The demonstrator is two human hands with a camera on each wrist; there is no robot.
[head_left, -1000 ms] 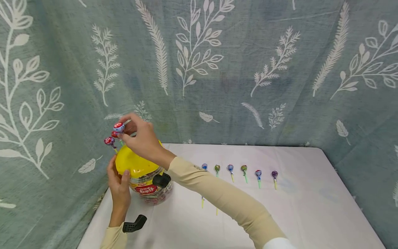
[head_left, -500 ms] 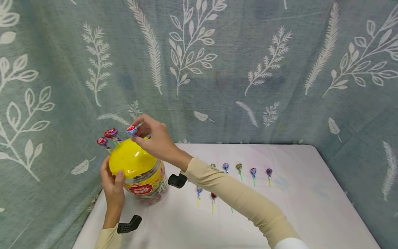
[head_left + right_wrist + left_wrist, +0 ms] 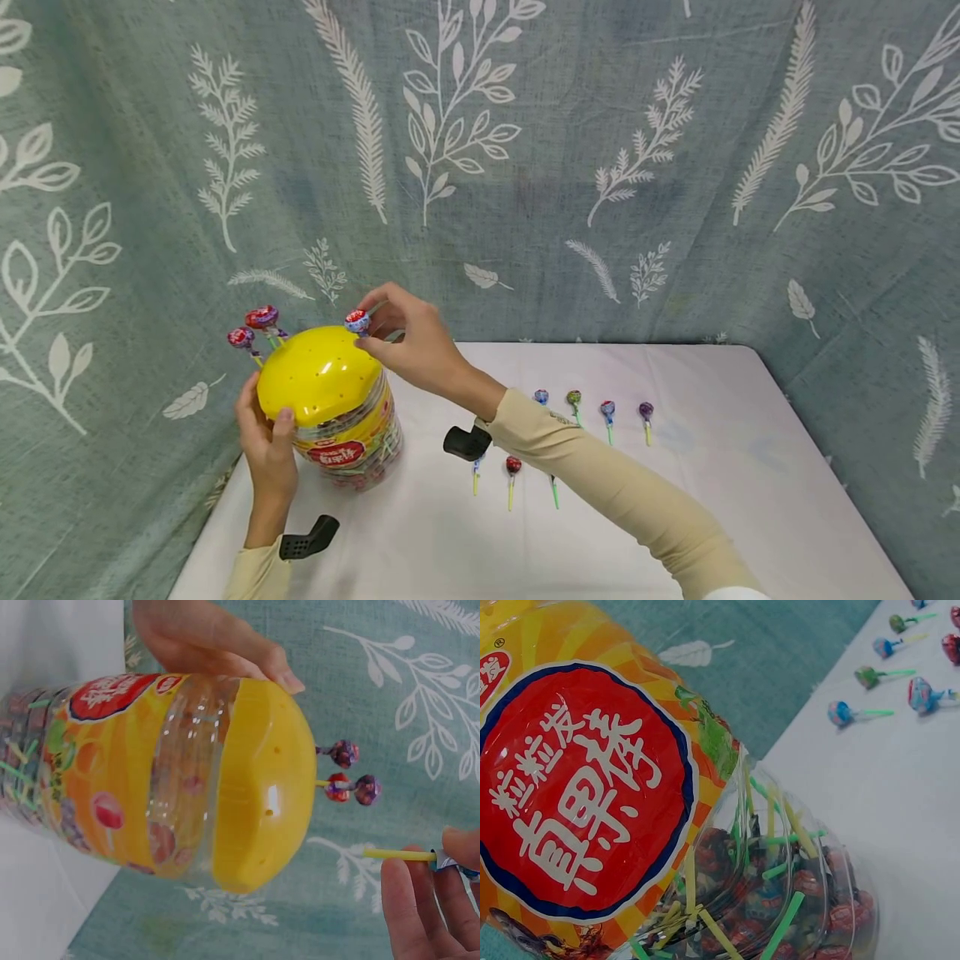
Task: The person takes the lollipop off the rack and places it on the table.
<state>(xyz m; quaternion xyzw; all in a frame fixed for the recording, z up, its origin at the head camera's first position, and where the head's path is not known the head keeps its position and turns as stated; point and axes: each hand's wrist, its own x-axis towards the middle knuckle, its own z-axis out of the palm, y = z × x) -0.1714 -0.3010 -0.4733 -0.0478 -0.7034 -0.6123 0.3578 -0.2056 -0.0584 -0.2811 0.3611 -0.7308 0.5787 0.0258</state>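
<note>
A clear candy jar [image 3: 345,453] with a domed yellow lid [image 3: 321,375] stands tilted at the left of the table in the head view. My left hand [image 3: 267,454] grips it near the lid, thumb in front. Small holes dot the lid, and several purple and red lollipops [image 3: 262,317] stick up from its far left side. Over the lid's right side, my right hand [image 3: 420,337] pinches a blue-and-red lollipop [image 3: 357,322] just below its head. In the right wrist view its yellow stick [image 3: 397,855] points at the lid, apart from it.
More lollipops lie in rows on the white table [image 3: 720,500], among them a purple one [image 3: 646,412] and a red one [image 3: 513,465]; my right sleeve [image 3: 607,492] hides some. Through the jar wall, sticks and wrapped candies [image 3: 840,919] show. A leaf-patterned curtain [image 3: 540,167] hangs behind.
My right hand has moved right with the blue-and-red lollipop, away from the standing lollipops and across the lid. The left hand keeps its hold on the jar.
</note>
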